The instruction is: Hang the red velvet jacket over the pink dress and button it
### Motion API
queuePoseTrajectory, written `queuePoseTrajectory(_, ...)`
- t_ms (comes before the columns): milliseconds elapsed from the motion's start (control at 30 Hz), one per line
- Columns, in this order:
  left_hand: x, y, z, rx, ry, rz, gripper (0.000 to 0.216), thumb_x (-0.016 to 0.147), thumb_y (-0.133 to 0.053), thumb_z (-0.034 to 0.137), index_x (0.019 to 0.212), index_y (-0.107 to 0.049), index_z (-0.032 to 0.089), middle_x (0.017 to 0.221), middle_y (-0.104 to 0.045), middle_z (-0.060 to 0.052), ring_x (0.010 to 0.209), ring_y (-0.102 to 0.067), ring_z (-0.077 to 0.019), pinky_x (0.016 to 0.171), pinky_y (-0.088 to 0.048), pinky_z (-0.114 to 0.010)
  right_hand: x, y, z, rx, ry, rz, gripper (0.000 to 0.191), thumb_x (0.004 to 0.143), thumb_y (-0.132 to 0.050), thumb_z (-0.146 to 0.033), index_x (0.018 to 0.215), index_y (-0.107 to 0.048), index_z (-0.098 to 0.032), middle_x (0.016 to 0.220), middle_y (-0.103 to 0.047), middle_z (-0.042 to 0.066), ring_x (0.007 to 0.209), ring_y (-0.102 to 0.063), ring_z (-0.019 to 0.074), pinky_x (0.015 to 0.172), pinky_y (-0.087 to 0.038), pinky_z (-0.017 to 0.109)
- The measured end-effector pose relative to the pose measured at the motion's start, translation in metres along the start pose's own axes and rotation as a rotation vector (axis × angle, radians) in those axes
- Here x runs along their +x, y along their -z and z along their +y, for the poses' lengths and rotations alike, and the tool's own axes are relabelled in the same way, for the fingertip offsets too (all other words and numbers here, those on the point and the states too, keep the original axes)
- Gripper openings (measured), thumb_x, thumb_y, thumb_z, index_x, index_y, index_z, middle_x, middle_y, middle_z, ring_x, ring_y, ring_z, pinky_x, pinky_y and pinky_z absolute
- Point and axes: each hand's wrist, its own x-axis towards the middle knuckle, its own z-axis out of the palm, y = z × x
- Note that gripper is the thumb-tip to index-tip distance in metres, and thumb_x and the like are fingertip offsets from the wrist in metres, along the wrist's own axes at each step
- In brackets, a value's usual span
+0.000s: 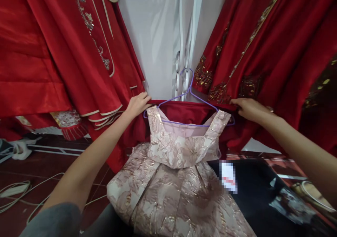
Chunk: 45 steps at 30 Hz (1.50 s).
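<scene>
- While red garments (65,47) hung in heavy folds on both sides, a gap between them showed white doors (152,37) behind.
- The pink brocade dress (181,188) hung in the middle, its full skirt spreading low toward the person.
- Behind its bodice ran a dark red cloth (181,111), the top edge drawn nearly straight from hand to hand, seemingly to hold it taut.
- The purple hanger (193,77) passed through both straps, which gave the neckline its open shape.
- The right hand (246,107) pinched the cloth's edge beyond the hanger's end, fingers curled over.
- The left hand (137,105) pinched the opposite stretch, just beside a strap; the wide grip probably stopped any sag.
- The door handles (178,80) stood behind the hook; whether it was caught on them could not be told.
</scene>
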Motion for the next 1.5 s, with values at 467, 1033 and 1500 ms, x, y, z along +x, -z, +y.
queuePoseTrajectory(467, -0.075, 0.010, 0.026, -0.114, 0.242, -0.012, 0.033, 0.083, -0.051, 0.027, 0.115, -0.052, 0.020, 0.115, -0.061, -0.010, 0.098, -0.062, -0.0259, 0.074, -0.046, -0.029, -0.087, 0.008, -0.068, 0.065, -0.209, -0.112, 0.038, 0.072, -0.049, -0.012, 0.109, -0.051, -0.020, 0.085, -0.069, 0.014, 0.078, -0.066, 0.0332, 0.061, -0.044, 0.035)
queuePoseTrajectory(1033, -0.039, 0.010, 0.089, -0.782, 0.322, 0.170, 0.010, 0.082, -0.046, 0.014, 0.091, -0.045, 0.020, 0.079, -0.055, 0.002, 0.072, -0.054, -0.0121, 0.071, -0.041, -0.023, -0.055, -0.037, -0.157, 0.611, -0.286, -0.021, 0.012, 0.072, -0.052, -0.012, 0.081, -0.058, -0.019, 0.074, -0.067, 0.006, 0.072, -0.064, 0.0223, 0.066, -0.044, 0.027)
queuePoseTrajectory(1500, -0.047, -0.009, 0.136, -0.699, 0.194, -0.055, 0.019, 0.081, -0.058, 0.017, 0.099, -0.057, 0.019, 0.096, -0.065, -0.005, 0.090, -0.062, -0.0181, 0.078, -0.048, -0.029, -0.055, -0.056, -0.213, 1.054, -0.199, 0.225, 0.044, 0.068, -0.059, -0.021, 0.107, -0.040, -0.021, 0.101, -0.058, 0.009, 0.082, -0.061, 0.0202, 0.066, -0.051, 0.032)
